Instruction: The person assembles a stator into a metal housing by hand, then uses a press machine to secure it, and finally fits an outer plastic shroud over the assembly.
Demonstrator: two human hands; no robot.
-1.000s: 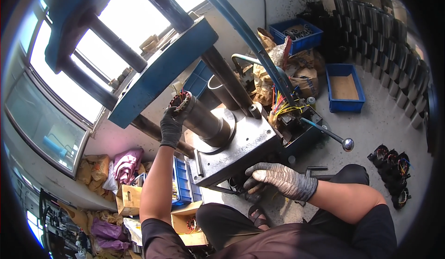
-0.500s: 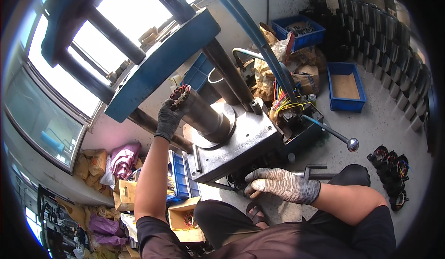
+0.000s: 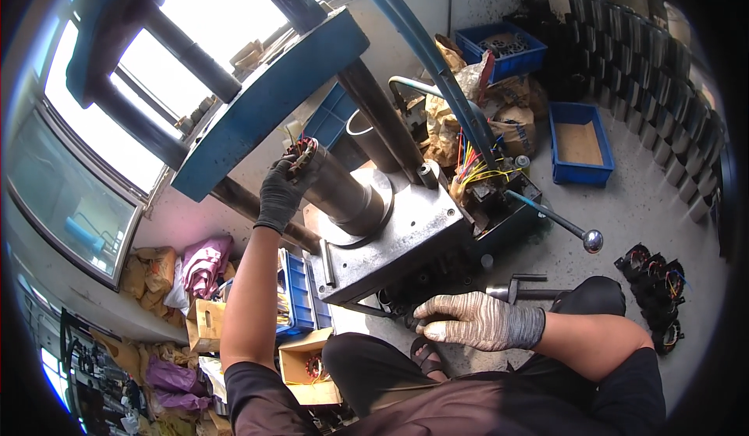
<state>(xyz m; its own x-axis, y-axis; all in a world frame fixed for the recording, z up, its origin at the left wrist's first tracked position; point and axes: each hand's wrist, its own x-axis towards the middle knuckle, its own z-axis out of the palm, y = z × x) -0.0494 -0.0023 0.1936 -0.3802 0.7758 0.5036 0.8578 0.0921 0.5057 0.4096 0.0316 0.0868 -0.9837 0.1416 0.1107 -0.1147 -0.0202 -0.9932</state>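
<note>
My left hand (image 3: pixel 282 194), in a dark glove, grips the top of a wire-wound motor stator (image 3: pixel 303 152). Its fingers curl over the rim. Below the windings, a thick grey metal cylinder (image 3: pixel 339 194) stands on the steel bed (image 3: pixel 390 241) of a blue press; where stator and cylinder meet is hard to make out. The blue crossbeam (image 3: pixel 273 101) hangs above them. In front of the bed, my right hand (image 3: pixel 480 321), in a striped grey glove, has its fingers loosely stretched to the left, with nothing seen in them.
A ball-ended lever (image 3: pixel 591 239) reaches out at the right of the press beside loose coloured wires (image 3: pixel 477 172). Blue bins (image 3: pixel 581 175) and several dark wired parts (image 3: pixel 655 295) lie on the floor. A cardboard box (image 3: pixel 312 389) stands near my left knee. Stacked metal cylinders (image 3: pixel 647 77) line the far right.
My right hand's fingers have straightened a little as it shifts slightly. The left hand stays at the stator's top. The whole view has moved slightly.
</note>
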